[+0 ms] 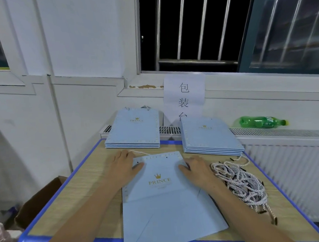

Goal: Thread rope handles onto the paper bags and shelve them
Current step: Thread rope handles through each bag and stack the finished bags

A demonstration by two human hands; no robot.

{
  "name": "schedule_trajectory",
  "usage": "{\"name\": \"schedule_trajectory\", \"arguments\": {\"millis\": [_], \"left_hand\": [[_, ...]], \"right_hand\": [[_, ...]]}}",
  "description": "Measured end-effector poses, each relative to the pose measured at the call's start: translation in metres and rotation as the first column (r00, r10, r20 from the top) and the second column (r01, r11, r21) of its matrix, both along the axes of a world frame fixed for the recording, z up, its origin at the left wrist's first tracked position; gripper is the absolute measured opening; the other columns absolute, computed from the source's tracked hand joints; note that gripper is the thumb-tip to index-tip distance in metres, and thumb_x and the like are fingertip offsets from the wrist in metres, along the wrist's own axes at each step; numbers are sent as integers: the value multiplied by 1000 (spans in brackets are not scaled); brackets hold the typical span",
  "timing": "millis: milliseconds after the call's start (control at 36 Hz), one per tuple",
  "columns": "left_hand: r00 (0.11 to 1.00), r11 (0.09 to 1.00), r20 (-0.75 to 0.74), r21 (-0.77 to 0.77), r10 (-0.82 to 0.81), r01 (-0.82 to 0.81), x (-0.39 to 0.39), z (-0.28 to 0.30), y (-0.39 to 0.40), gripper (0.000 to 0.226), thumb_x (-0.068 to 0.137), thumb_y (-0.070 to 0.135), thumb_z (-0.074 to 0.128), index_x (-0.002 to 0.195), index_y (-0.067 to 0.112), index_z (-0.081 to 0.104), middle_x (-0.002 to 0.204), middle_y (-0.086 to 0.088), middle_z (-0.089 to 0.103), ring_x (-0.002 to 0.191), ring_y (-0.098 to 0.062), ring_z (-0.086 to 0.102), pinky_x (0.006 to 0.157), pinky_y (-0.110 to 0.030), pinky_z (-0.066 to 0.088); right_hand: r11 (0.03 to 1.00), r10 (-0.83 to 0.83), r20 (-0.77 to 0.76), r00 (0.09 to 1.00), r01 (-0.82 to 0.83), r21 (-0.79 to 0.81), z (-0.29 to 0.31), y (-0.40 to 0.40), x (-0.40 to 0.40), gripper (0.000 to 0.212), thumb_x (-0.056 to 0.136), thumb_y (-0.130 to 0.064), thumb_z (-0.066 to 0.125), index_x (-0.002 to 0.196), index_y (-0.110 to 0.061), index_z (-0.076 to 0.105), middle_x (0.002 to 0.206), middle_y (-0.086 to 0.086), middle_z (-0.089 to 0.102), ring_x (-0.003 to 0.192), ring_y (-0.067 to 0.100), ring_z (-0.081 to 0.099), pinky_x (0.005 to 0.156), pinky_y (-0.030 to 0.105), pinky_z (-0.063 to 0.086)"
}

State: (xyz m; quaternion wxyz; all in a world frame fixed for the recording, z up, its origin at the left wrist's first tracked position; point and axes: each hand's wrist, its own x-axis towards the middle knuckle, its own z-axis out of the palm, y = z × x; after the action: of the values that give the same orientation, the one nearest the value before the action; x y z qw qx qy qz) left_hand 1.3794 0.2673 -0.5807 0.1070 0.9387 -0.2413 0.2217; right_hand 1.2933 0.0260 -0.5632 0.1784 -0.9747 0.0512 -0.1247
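While both hands sit at the top edge of the flat paper bag (163, 190), it lies mid-table on the desk (81, 195), bottom end hanging over the near rim. Left hand (126, 163) holds the upper-left corner, thumb on the face, fingers seemingly under the lip; a rope (138, 152) runs out beside it toward the left stack (132, 131). Right hand (197, 167) rests on the upper-right corner; whether it pinches or only presses, cannot tell.

Judgement: step is threading near the left punch hole (137, 162). Do it well by keeping the bag mouth pinned flat, feeding the black tip straight through the hole, pulling slack evenly. Second hole (167, 157) sits centre-top. Rope pile (240, 181) lies just right of the bag, tangled, so lift one strand slowly. Right stack (210, 137) sits behind.
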Motion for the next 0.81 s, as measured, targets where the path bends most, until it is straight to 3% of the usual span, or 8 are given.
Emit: {"name": "schedule_trajectory", "arguments": {"millis": [56,167,250,333,472,583,694,806], "left_hand": [[998,1000,58,-2,25,-25,0,0,1,43,76,51,47,71,13,65,69,-3,60,62,-26,61,53,-32,49],[996,998,76,-30,55,-53,-1,-2,5,39,75,49,48,67,13,62,65,-3,58,58,-26,60,52,-29,46],[997,993,-6,-96,71,-71,-5,1,8,29,79,36,69,82,8,64,82,-8,60,79,-33,59,67,-36,42],[991,985,-87,-135,100,-111,-5,-1,8,32,87,35,64,103,8,61,103,-9,56,103,-32,48,85,-37,32],[992,984,-78,-141,102,-113,-5,-1,8,30,87,37,63,102,11,62,102,-8,56,102,-32,49,86,-39,32],[995,989,-44,-119,84,-89,-6,-1,8,48,78,57,43,89,13,61,88,-4,58,87,-30,55,75,-36,30],[995,989,-54,-122,81,-87,-9,2,5,70,66,67,18,95,15,56,96,-1,56,97,-26,52,77,-32,23],[991,989,-102,-112,87,-99,-8,2,5,80,55,69,5,98,19,51,100,4,51,103,-20,48,79,-28,18]], "right_hand": [[995,-38,68,997,31,100,5,-11,1,29,95,-18,49,67,-8,52,67,7,53,66,23,49,61,31,36],[971,-205,125,971,186,150,23,-46,-5,14,90,-10,53,91,-6,66,91,10,67,86,25,62,76,32,49],[963,-271,14,963,271,6,35,-72,-11,11,87,-15,57,92,-11,65,94,5,63,92,23,59,75,29,46],[954,-270,-137,953,246,-172,41,-82,-21,8,84,-19,61,78,-24,59,94,-2,60,89,18,58,75,28,48],[919,-326,-89,941,294,-263,42,-82,-30,9,87,-21,61,79,-24,60,91,0,66,86,21,63,71,26,47],[965,-259,87,962,254,62,59,-80,-23,7,86,-15,61,81,-18,65,83,1,67,83,19,64,73,26,48],[961,-183,222,958,126,245,102,-69,-20,5,87,-14,64,85,-11,67,76,6,70,69,15,66,75,27,52],[920,-109,360,927,-44,391,143,-51,-18,6,86,-15,66,80,-16,65,68,-2,68,46,-2,58,58,16,49]]}}
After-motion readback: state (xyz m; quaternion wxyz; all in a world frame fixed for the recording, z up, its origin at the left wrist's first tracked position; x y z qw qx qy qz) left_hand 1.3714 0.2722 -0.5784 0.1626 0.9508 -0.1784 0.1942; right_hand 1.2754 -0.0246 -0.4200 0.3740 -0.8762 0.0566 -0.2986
